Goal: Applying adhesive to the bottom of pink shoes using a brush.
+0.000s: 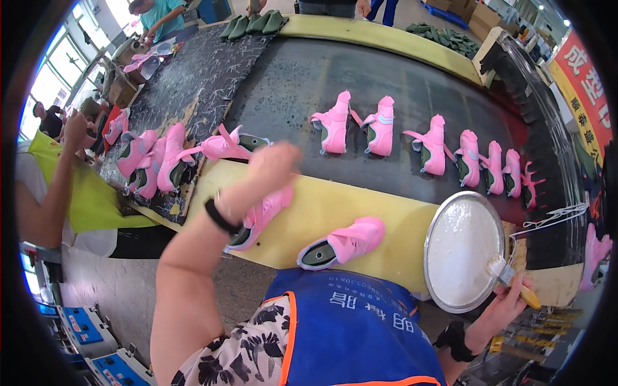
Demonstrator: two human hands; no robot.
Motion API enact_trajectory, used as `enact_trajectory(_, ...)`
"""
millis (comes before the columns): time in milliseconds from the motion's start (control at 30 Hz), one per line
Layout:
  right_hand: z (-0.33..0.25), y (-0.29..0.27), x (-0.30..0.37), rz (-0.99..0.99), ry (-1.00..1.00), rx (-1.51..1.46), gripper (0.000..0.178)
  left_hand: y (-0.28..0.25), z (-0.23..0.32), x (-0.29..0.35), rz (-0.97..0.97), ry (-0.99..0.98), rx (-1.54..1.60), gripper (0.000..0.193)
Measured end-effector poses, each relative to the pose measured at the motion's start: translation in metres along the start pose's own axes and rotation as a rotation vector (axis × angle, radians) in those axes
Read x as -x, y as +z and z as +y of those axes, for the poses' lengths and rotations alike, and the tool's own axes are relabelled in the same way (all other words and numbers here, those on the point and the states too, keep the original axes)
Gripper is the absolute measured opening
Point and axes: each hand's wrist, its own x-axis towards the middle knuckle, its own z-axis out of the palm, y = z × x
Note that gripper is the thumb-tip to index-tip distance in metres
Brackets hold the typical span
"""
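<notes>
In my right hand [505,303] is a flat brush [505,273] with a yellow handle, fingers closed round it. Its pale bristles touch the white paste in a round metal pan [430,283]. My left hand [277,166] reaches across the yellow board, smeared by motion, and its fingers cannot be made out. Beneath that hand and wrist lies a partly hidden pink shoe [261,219]. Just beyond, a second pink shoe [222,147] with a green inside lies at the board's edge. Closest to my body, another pink shoe [354,241] rests on its own.
Several pink shoes [380,132] stand spaced along the dark conveyor belt [290,83]. More pink shoes [154,161] cluster at the left, beside a person in a yellow-green top [90,193]. Green shoe-shaped pieces [254,24] sit at the far side. White cords [557,215] hang at the right.
</notes>
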Motion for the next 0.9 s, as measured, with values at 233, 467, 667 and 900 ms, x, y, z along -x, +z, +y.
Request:
enact_trajectory(233, -0.011, 0.007, 0.013, -0.035, 0.004, -0.009, 0.01, 0.055, -0.145, -0.058, -0.204, 0.041, -0.646, 0.072)
enact_trajectory(467, -0.012, -0.004, 0.013, -0.046, -0.016, 0.046, 0.012, 0.033, -0.138, -0.047, -0.255, -0.082, -0.674, 0.038)
enact_trajectory(667, -0.005, 0.016, 0.013, -0.016, 0.04, -0.005, 0.011, -0.029, -0.139, 0.05, 0.047, 0.151, -0.359, 0.039)
enact_trajectory(900, -0.006, 0.041, 0.013, -0.135, 0.056, -0.026, 0.009, 0.006, -0.138, 0.181, -0.001, 0.415, -0.342, 0.027)
